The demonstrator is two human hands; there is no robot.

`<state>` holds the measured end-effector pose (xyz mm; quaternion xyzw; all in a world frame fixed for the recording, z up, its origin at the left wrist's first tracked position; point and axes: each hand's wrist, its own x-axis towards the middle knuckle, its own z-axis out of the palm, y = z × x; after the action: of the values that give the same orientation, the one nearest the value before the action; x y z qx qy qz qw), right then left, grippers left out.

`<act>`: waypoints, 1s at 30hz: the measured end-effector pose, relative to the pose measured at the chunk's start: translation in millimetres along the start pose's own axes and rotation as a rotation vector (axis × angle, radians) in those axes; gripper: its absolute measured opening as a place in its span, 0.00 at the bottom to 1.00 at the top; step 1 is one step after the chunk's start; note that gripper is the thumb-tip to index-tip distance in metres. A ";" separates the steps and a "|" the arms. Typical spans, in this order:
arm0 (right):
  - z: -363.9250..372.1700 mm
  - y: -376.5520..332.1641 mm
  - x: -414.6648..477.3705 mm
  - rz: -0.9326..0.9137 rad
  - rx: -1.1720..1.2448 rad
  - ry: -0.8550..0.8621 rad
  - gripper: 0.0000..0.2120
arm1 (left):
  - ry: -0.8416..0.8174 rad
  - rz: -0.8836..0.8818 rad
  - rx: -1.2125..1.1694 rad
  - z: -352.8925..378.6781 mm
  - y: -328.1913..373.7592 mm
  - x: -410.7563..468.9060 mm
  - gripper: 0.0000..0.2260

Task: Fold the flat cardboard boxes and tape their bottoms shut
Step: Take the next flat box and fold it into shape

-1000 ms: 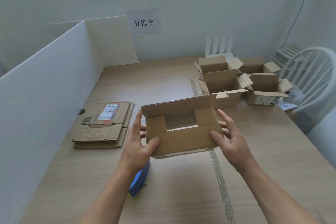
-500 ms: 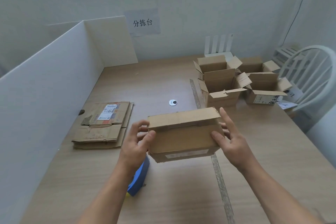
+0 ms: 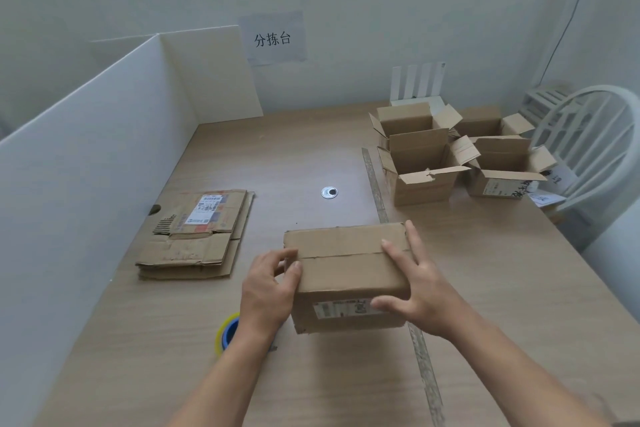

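Note:
A small brown cardboard box (image 3: 346, 270) stands on the table in front of me with its flaps folded flat on top, the seam running across the middle. My left hand (image 3: 268, 288) grips its left end, thumb on the top flap. My right hand (image 3: 415, 291) holds the right end, fingers spread over the top and thumb on the front face near a white label. A roll of tape with a blue core (image 3: 227, 334) lies on the table partly hidden behind my left wrist. A stack of flat boxes (image 3: 194, 236) lies to the left.
Several folded boxes with open tops (image 3: 426, 163) stand at the back right. A white partition (image 3: 86, 184) walls the table's left side. A white chair (image 3: 595, 149) is at the right edge. A round metal grommet (image 3: 329, 192) sits mid-table.
The far flap, upright a second ago, has been folded down so the box top is closed. The box has come lower and nearer, and both hands now press on its ends.

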<state>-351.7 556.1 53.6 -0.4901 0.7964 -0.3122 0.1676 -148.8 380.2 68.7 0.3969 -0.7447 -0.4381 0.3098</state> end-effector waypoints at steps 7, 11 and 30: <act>10.7 -7.0 -5.2 0.093 -0.287 -0.126 0.44 | -0.044 0.112 0.179 2.7 2.4 -14.3 0.09; 20.5 -8.2 -14.5 0.116 -0.279 -0.077 0.42 | -0.053 0.155 0.180 1.1 4.2 -16.8 0.10; 49.5 39.5 -22.3 0.627 1.017 0.314 0.19 | -0.288 -0.226 0.001 8.9 -21.7 -35.4 0.23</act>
<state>-339.7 572.2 -10.5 -0.0396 0.6690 -0.6572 0.3449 -131.6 407.8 41.4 0.4114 -0.7324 -0.5218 0.1487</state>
